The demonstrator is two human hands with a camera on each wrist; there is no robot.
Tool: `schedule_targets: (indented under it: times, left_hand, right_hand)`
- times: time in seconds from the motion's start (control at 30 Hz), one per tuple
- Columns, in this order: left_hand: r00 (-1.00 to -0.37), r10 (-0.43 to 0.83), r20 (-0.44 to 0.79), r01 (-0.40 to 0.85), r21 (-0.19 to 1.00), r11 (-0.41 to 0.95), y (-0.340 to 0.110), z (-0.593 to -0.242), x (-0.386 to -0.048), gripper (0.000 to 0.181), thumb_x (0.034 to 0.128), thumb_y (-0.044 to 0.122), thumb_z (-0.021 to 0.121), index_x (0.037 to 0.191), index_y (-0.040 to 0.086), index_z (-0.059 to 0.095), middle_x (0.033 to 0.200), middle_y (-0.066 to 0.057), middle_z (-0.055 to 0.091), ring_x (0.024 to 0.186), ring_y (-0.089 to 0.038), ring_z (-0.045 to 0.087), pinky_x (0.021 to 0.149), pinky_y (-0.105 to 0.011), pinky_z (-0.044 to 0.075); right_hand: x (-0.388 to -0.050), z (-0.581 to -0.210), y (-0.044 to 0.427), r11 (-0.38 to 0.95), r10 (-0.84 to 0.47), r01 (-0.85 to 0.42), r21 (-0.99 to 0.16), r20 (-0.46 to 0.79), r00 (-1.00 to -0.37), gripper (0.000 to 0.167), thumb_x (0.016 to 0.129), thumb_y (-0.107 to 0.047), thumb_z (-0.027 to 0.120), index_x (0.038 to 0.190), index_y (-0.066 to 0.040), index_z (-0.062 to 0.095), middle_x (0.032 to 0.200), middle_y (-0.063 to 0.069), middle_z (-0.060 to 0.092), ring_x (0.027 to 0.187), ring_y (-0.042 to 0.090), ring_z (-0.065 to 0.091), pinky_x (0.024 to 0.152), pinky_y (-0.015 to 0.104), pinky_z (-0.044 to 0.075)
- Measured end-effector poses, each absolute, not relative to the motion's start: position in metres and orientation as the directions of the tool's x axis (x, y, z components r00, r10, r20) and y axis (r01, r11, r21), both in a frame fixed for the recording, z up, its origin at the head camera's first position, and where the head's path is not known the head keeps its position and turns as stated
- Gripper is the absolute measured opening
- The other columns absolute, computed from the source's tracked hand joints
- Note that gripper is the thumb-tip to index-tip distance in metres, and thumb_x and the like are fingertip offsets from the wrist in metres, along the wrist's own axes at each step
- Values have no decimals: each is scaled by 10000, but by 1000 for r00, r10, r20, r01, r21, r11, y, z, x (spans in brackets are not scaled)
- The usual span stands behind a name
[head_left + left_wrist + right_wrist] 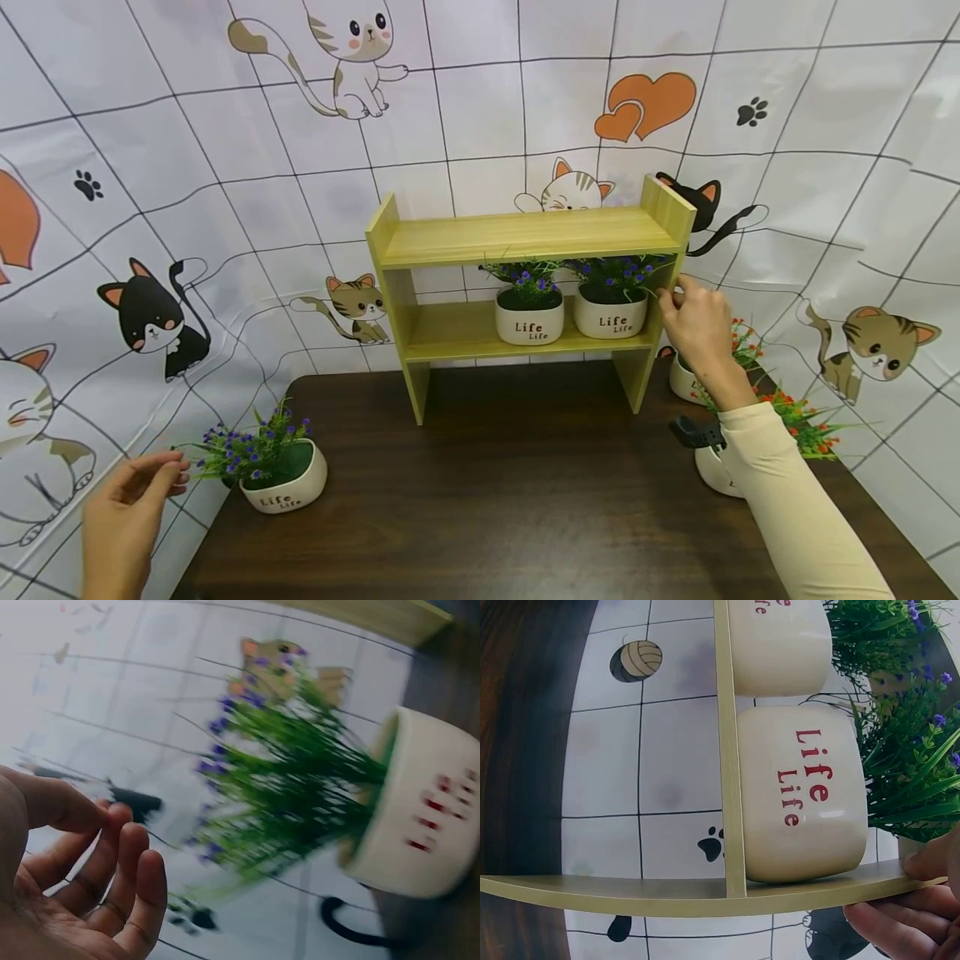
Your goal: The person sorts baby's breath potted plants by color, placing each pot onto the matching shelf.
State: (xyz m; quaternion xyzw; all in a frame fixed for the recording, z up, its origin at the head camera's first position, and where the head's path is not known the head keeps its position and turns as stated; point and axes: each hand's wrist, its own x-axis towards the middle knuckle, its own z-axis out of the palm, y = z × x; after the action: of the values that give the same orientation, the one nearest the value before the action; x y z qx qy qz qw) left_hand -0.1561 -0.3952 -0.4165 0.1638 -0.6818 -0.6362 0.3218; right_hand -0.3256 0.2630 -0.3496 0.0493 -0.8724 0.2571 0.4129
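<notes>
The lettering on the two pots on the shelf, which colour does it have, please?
The lettering is red; it shows best in the right wrist view.

Head cam looks forward and down over the tabletop (480, 500), wide, whole shelf (525, 233) in frame. Wrist cams sit close, rolled sideways opposite ways: left faces left pot (300, 483) and wall (480, 187), right the shelf's right end. Head/left share left pot; head/right share right shelf pot (611, 321).

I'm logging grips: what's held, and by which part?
Right hand: the shelf, by its right side panel. Left hand: cannot tell whether it pinches the nearest flowers.
</notes>
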Motion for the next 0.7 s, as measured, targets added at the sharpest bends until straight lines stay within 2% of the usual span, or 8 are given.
schedule_targets:
  times: [0.1,0.2,0.3,0.37,0.47,0.53,0.6,0.7]
  left_hand:
    - [-727,-662,183,148,983,108,-401,-435,-155,278,966,-142,632,938,111,744,789,152,745,671,21,681,636,-91,542]
    - [-712,-683,161,39,981,190,-406,-453,-153,320,959,-111,620,962,201,687,781,252,677,689,103,632,634,-63,506]
    - [-723,-677,134,-113,945,307,-409,-470,-156,301,955,-60,638,1119,191,634,824,346,580,737,196,556,668,-25,453]
    - [-761,-645,70,-229,901,369,-409,-480,-159,367,971,1,652,1314,121,593,938,292,613,794,229,504,717,-35,432]
    - [-851,-522,-52,-301,864,404,-409,-493,-166,643,1023,59,633,1581,-77,342,1333,-105,660,1168,-55,652,1014,-255,526]
    - [-894,-428,-132,-324,850,416,-407,-499,-170,803,1049,124,625,1649,-107,144,1607,-348,385,1457,-342,502,1179,-468,434]
    - [-926,-326,-190,-312,872,377,-406,-504,-175,925,1061,136,620,1660,-99,-44,1718,-393,36,1599,-555,143,1276,-632,247]
    - [-948,-209,-241,-295,912,286,-403,-511,-182,1082,1042,106,648,1639,-26,-244,1735,-285,-212,1624,-501,-98,1321,-606,100]
  right_hand:
    - [-326,-350,262,863,128,-296,-410,743,-657,219,1009,-72,649,1077,120,730,911,320,748,807,592,713,681,681,545]
    - [-327,-350,262,864,129,-295,-409,744,-656,226,1007,-74,651,1089,121,731,913,324,747,794,593,709,679,686,542]
    - [-327,-350,262,864,130,-292,-409,743,-656,232,1008,-78,652,1100,119,732,915,323,746,801,597,707,679,689,540]
    - [-327,-350,262,864,131,-292,-410,743,-656,223,1006,-74,652,1095,113,733,914,318,748,811,599,708,681,689,540]
    - [-328,-350,262,864,132,-293,-410,745,-654,208,1000,-71,655,1078,105,731,905,315,750,829,609,704,688,693,533]
    - [-328,-350,262,863,132,-294,-410,746,-653,202,999,-72,655,1071,102,729,907,317,749,834,615,701,691,696,530]
    - [-328,-350,262,862,132,-295,-411,745,-654,197,999,-67,656,1070,102,728,906,315,751,828,610,704,688,690,534]
    - [-327,-351,263,863,130,-296,-409,747,-653,201,1005,-69,653,1070,107,727,900,315,751,812,599,710,677,683,540]
